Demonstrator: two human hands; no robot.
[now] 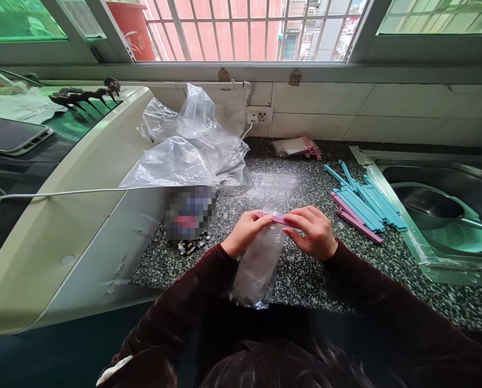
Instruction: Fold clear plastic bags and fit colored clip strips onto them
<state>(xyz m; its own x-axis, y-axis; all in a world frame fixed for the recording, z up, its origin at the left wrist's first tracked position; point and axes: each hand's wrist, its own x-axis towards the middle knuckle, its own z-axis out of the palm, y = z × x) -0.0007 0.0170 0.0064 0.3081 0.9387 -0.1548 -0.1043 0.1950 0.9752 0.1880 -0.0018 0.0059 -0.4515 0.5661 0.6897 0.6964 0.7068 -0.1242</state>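
My left hand [244, 231] is clamped on one end of a pink strip [280, 219], thumb and fingers closed on it; my right hand [314, 231] has its fingers on the other end, the thumb tip a little apart below, and I cannot tell how firmly they press; the strip lies across the top part of a clear plastic bag [259, 264], which slopes down toward me over the speckled worktop [305, 283]. A heap of clear bags [184, 159] crowds the back left, in front of the wall; a white cable [79, 192] crosses the pale appliance [99, 199] to its lower edge; a blurred-out object [190, 213] sits near my left forearm, beaded things [193, 244] just beside it. Right of my right hand, blue strips [360, 196] lie in an untidy fan, with a few pink ones at the near side; behind, near the wall, is a small packet [291, 146] with pink strips on it; farther right, the sink [424, 269] holds a pan [430, 202] and a green colander [462, 237].
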